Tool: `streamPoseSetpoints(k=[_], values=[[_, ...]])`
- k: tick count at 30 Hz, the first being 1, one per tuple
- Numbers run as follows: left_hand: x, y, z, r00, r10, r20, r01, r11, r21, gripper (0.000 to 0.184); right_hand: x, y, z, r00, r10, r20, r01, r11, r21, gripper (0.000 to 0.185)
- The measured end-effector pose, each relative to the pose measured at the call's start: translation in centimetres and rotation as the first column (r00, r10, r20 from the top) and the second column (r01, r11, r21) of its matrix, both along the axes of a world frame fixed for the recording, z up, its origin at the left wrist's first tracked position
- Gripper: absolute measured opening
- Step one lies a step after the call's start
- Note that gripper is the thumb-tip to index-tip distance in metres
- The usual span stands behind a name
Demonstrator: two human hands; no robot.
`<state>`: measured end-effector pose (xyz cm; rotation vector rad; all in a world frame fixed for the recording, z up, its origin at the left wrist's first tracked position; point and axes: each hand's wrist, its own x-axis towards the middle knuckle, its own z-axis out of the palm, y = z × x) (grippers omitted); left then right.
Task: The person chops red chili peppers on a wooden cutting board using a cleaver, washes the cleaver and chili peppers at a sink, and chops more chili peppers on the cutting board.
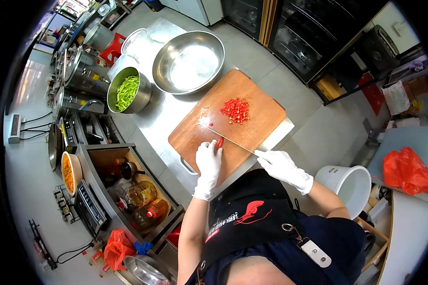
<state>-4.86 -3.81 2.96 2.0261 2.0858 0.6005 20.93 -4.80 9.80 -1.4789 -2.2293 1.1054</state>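
A wooden cutting board lies on the steel table. My left hand, in a white glove, is closed on a red chili pepper against the board. My right hand, gloved too, grips the handle of a knife; its thin blade reaches left over the board, just beyond the pepper. Farther up the board sits a pile of chopped red chili. A small red piece lies near the blade tip. The knife handle is mostly hidden in my fingers.
Behind the board stand a wide steel bowl and a steel pot of cut green peppers. A white bucket is at my right, near a red plastic bag. Oil bottles fill an open cabinet at left.
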Motion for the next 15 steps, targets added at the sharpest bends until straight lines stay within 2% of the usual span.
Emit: streamPoseSetpoints(k=[3, 7, 8, 11, 15], values=[[-0.7, -0.3, -0.5, 0.999, -0.035, 0.014, 0.035, 0.999, 0.007, 0.033, -0.3, 0.3, -0.8, 1.000, -0.007, 0.006, 0.006, 1.000, 0.011, 0.036], [-1.2, -0.5, -0.9, 0.998, -0.019, 0.059, 0.018, 1.000, 0.003, 0.037, -0.8, -0.2, 0.0, 0.992, -0.127, -0.012, 0.128, 0.991, 0.036, 0.034], [-1.2, -0.4, -0.9, 0.998, -0.025, 0.061, 0.023, 0.999, 0.032, 0.039, -0.8, -0.3, 0.7, 0.988, -0.152, 0.040, 0.154, 0.987, -0.043, 0.034], [-1.6, -0.2, -0.9, 0.997, -0.052, 0.064, 0.046, 0.994, 0.099, 0.043, -1.2, -1.4, 1.0, 0.976, -0.212, 0.047, 0.211, 0.977, 0.018, 0.034], [-2.2, 0.3, -0.8, 0.992, -0.110, 0.058, 0.104, 0.990, 0.096, 0.044, -2.4, -2.3, 1.7, 0.966, -0.249, 0.069, 0.251, 0.967, -0.031, 0.035]])
